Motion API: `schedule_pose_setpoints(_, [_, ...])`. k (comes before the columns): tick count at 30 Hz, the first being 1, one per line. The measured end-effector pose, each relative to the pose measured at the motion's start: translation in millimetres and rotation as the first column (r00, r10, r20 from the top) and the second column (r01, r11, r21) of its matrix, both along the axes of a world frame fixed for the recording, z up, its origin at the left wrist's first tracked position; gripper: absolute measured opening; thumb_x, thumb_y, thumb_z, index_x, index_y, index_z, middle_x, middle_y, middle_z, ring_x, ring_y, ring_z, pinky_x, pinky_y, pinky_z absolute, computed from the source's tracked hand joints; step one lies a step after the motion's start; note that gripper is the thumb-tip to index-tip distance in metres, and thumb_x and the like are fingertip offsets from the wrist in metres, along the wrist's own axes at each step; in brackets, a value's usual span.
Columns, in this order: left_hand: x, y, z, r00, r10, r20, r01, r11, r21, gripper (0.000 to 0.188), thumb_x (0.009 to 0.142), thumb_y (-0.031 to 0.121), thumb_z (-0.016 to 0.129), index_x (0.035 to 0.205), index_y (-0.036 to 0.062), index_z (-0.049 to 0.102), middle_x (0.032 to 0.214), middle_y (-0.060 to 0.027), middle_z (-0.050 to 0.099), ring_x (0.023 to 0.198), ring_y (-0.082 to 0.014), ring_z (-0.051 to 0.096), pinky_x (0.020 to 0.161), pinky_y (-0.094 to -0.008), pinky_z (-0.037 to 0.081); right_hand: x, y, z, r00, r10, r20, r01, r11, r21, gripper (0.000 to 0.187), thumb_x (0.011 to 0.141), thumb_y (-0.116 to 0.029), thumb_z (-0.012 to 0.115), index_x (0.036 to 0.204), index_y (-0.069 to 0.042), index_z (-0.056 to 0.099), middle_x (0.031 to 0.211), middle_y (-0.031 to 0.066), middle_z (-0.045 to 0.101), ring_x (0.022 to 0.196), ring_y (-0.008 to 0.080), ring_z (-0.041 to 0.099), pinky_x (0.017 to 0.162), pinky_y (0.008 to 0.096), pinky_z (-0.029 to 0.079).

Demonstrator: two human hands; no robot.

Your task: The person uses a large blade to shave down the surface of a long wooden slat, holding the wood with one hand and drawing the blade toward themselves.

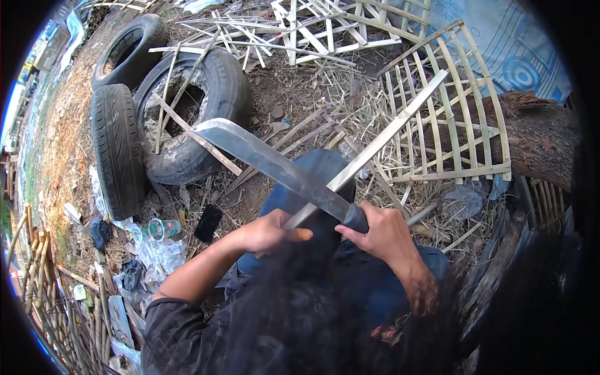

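Note:
My left hand (276,232) is closed round the near end of a long pale bamboo strip (390,135), which slants up to the far right. In my right hand (381,230) is the dark handle of a machete (269,160). Its broad blade points to the far left and crosses over the strip close to my hands. Whether the edge touches the strip, I cannot tell. Both hands are above my knees, and dark strands hang blurred across the lower part of the view.
Old tyres (234,94) lie at the far left. Loose bamboo strips (300,31) are heaped at the back. A woven bamboo lattice (447,112) leans by a log (537,134) on the right. A black phone-like slab (208,224), a plastic cup (164,229) and bamboo poles (40,269) are on the left.

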State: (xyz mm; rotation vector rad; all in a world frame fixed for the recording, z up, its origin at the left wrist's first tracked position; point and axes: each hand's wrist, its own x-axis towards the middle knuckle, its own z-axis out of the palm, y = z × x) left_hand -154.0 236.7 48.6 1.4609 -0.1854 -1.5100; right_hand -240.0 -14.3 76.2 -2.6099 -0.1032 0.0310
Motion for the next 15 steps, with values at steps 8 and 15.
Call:
schedule_pose_setpoints(8, [1.6,-1.8,9.9,0.997,0.057,-0.059,-0.057,0.998,0.006,0.046,0.094,0.039,0.058,0.063,0.0111,0.042,0.048,0.0034,0.04,0.039,-0.0055,0.037,0.037,-0.0225,0.027,7.7,-28.2,-4.4,0.992,0.061,0.111,-0.04,0.983,-0.181,0.053,0.075,-0.056,0.071,0.083,-0.004,0.06,0.062,0.0131,0.063,0.055,0.0288,0.064,0.052,0.0374,0.052])
schedule_pose_setpoints(15, [5.6,-5.5,5.8,0.999,0.03,-0.026,-0.029,0.999,0.045,0.051,0.095,0.045,0.054,0.059,0.0119,0.04,0.048,0.0035,0.039,0.039,-0.0055,0.035,0.036,-0.0224,0.026,1.2,-98.4,17.4,0.918,-0.377,0.127,0.396,0.892,-0.217,0.044,0.08,-0.045,0.071,0.085,-0.003,0.06,0.062,0.0137,0.063,0.058,0.0321,0.065,0.055,0.0416,0.051])
